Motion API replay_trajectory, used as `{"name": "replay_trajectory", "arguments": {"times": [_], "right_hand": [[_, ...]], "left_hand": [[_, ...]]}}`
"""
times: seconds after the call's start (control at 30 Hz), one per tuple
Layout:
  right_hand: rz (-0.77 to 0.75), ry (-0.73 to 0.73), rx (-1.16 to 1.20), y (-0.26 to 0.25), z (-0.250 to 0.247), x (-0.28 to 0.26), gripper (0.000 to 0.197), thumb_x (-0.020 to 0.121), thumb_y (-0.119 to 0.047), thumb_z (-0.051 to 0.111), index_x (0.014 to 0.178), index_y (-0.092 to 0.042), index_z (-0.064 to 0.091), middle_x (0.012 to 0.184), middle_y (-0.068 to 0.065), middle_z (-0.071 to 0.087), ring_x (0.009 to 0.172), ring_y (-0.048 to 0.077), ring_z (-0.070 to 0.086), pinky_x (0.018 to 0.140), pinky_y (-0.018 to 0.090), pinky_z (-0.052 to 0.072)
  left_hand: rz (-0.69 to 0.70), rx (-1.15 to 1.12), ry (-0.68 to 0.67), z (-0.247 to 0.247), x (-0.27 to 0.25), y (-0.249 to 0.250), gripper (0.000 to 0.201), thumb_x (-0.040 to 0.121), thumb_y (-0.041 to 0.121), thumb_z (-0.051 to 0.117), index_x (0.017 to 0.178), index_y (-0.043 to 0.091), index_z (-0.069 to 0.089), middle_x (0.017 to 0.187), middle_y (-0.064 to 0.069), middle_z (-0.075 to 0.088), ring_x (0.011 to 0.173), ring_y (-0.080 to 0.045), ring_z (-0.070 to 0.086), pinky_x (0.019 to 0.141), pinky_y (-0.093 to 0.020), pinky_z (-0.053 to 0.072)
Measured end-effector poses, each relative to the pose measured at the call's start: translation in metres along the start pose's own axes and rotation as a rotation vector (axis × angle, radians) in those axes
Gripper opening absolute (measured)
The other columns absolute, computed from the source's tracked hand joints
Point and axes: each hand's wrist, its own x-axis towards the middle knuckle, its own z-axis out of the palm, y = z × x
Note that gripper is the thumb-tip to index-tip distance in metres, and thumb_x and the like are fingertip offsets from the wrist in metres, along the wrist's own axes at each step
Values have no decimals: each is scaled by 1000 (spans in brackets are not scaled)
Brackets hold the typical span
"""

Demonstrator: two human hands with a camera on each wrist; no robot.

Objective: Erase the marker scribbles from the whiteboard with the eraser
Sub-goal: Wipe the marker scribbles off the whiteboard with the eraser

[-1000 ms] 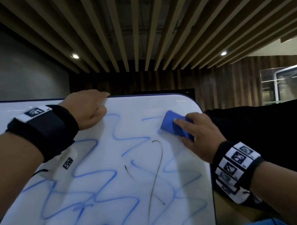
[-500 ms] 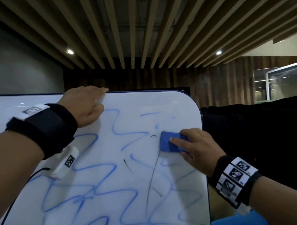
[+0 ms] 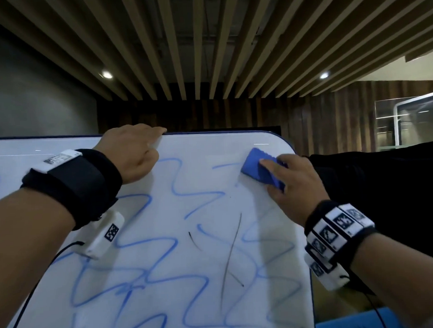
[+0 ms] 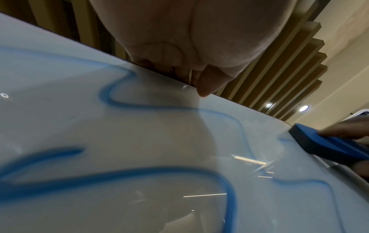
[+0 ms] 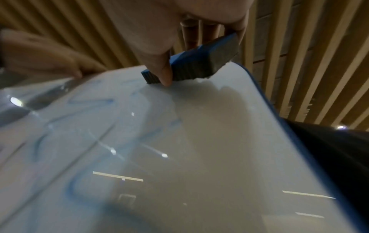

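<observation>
A whiteboard [image 3: 202, 149] with a dark blue rim fills the lower half of the head view, covered in wavy blue marker scribbles [image 3: 176, 185] and a few thin black strokes [image 3: 230, 252]. My right hand [image 3: 289, 185] grips a blue eraser [image 3: 256, 170] and presses it flat on the board near the top right corner; the right wrist view has the eraser [image 5: 197, 64] between thumb and fingers. My left hand [image 3: 135, 148] holds the board's top edge, fingers curled over it, thumb on the front [image 4: 205, 85]. The patch below the eraser is faded.
A dark cloth-covered surface [image 3: 385, 193] lies right of the board. Wooden ceiling slats [image 3: 205, 40] and a wood-panelled wall [image 3: 320, 119] are behind. A glass partition [image 3: 412, 120] stands far right. A blue object [image 3: 354, 324] sits below the board's right edge.
My right hand wiped the eraser down to mid-board, then back up to the top right corner. Blue lines there are fainter. The left hand stayed on the top edge.
</observation>
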Motion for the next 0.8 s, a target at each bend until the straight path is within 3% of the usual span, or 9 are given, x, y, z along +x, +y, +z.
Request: {"name": "replay_trajectory", "arguments": {"times": [0.07,0.2,0.27,0.37,0.4,0.57,0.7,0.73,0.8], "right_hand": [[-20,6,53,-20,9,10,55,72,-17,76,126,-16,64,112,19,58,95,41,56,85,50,52],[-316,-159,99,-46,22,-37,57,71,-19,70,126,-24,57,110,13,58,86,37,56,72,42,49],[-243,-125,74,-25,16,-49,57,69,-18,73,124,-24,59,109,13,59,85,36,56,73,43,50],[160,29,38,10,6,-33,54,72,-25,72,125,-19,65,112,12,56,95,34,51,83,48,51],[210,46,34,10,6,-31,54,72,-27,70,125,-18,65,112,11,55,96,34,50,85,47,51],[-124,-69,68,-24,19,-62,56,70,-18,78,125,-16,64,109,13,57,87,35,56,75,41,51],[230,84,60,1,11,-34,53,71,-27,67,124,-18,65,109,14,57,91,37,54,81,49,53],[262,94,62,-5,13,-28,53,72,-29,66,124,-18,64,110,14,56,92,38,54,81,50,52],[103,93,112,-40,23,-25,50,75,-29,65,124,-21,63,107,17,58,88,39,55,75,49,53]], "left_hand": [[-3,-6,6,0,0,0,87,77,47,13,147,8,47,131,-18,62,113,-41,61,96,-52,48],[-1,-11,13,1,0,0,88,76,48,13,149,10,46,130,-17,62,112,-40,61,95,-52,48],[7,-3,8,2,1,-2,89,76,50,12,150,11,44,132,-15,61,113,-39,60,95,-51,48],[6,1,2,3,0,-4,89,77,49,11,151,11,43,130,-14,62,111,-38,60,93,-51,49],[3,-6,2,3,0,-4,89,77,49,11,150,11,43,130,-14,62,112,-38,60,94,-51,48],[-11,-32,10,2,-1,0,90,76,49,12,148,10,46,130,-14,62,113,-39,60,96,-52,47],[-7,-26,-15,2,0,-2,90,76,50,11,149,11,45,132,-14,62,115,-38,59,97,-51,47],[-9,-25,-22,2,0,-3,91,75,50,11,150,11,44,132,-14,61,116,-38,59,97,-51,47],[-15,-16,-31,0,2,-3,92,74,50,9,151,12,43,135,-14,60,118,-37,58,98,-51,46]]}}
